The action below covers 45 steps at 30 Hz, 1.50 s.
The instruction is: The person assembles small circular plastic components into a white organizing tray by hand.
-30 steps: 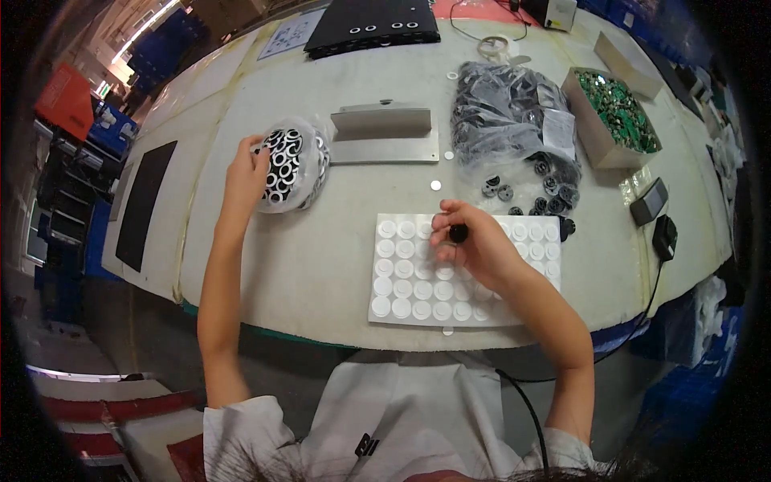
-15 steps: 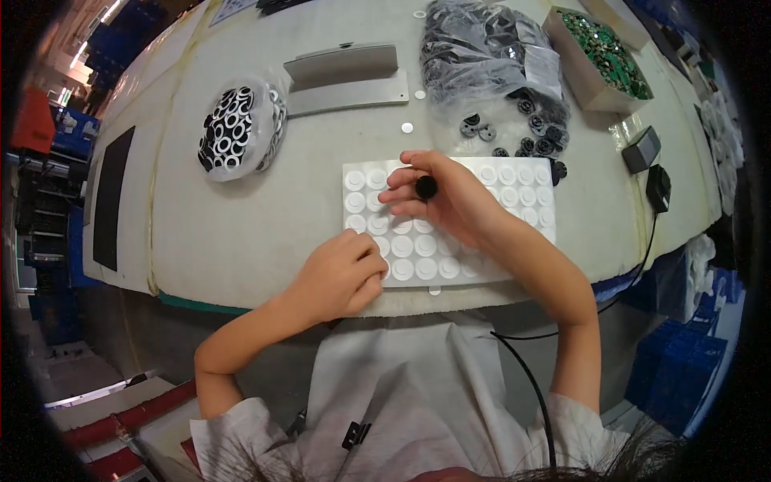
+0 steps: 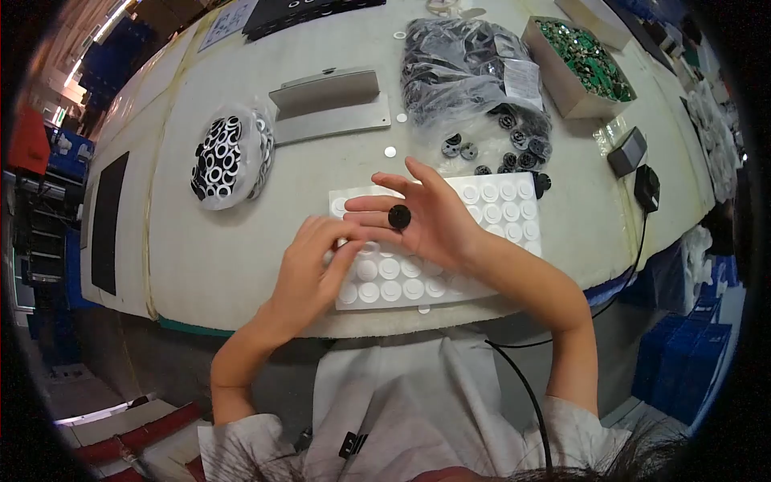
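Note:
My right hand (image 3: 440,218) is turned palm up over a white sheet (image 3: 408,302) of round white stickers (image 3: 390,291). Its fingers are stretched out, and a small black round part (image 3: 399,217) rests on them near the palm. Beside those fingertips is my left hand (image 3: 303,261), thumb and forefinger pinched together above the sheet's left side. Whatever the pinch holds, if anything, is too small to make out. Both hands cover some of the stickers.
Beyond the sheet lies a clear plastic bag (image 3: 458,72) with black round parts (image 3: 520,140) spilling from it. A box of green circuit boards (image 3: 574,68) stands at the far right. Left are a bent metal plate (image 3: 333,112) and a bag of black-and-white rings (image 3: 221,161).
My left hand has lifted from the sheet's lower left and moved up to my right fingertips. The right hand has opened flatter, the black part still on it. The whole view has shifted slightly.

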{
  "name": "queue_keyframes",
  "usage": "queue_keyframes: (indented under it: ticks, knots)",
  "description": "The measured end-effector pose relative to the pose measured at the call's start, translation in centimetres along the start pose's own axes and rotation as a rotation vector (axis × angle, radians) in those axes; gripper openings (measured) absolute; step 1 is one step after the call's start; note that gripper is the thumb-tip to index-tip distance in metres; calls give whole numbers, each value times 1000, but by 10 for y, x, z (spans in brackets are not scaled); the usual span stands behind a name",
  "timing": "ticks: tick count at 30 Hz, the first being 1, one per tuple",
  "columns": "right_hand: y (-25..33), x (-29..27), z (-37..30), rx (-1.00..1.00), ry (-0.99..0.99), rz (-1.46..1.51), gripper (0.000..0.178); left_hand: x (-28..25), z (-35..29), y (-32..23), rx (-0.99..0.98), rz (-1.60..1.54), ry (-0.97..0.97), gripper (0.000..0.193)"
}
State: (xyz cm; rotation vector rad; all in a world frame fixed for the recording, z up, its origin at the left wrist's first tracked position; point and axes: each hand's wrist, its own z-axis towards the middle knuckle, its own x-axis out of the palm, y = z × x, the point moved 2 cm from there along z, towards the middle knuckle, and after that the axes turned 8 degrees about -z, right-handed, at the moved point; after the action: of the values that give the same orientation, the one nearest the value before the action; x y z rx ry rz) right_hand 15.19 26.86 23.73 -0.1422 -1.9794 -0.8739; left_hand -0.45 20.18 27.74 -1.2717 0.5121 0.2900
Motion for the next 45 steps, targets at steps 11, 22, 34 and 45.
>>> queue_keyframes:
  ticks: [11, 22, 34, 45]
  knots:
    - [-2, -3, 1, -32, 23, -7, 74, 46, 32, 13, 251, 361, -75, 15]
    - [-11, -5, 1, -373, -126, -1120, 30, 31, 29, 39, -140, -378, -139, 18]
    - [4, 1, -5, -469, -52, -1212, 21, 27, 19, 36, -114, -641, 27, 26]
    - [29, -8, -14, -649, -388, -1304, 24, -51, 31, 59, -80, -347, -527, 17]
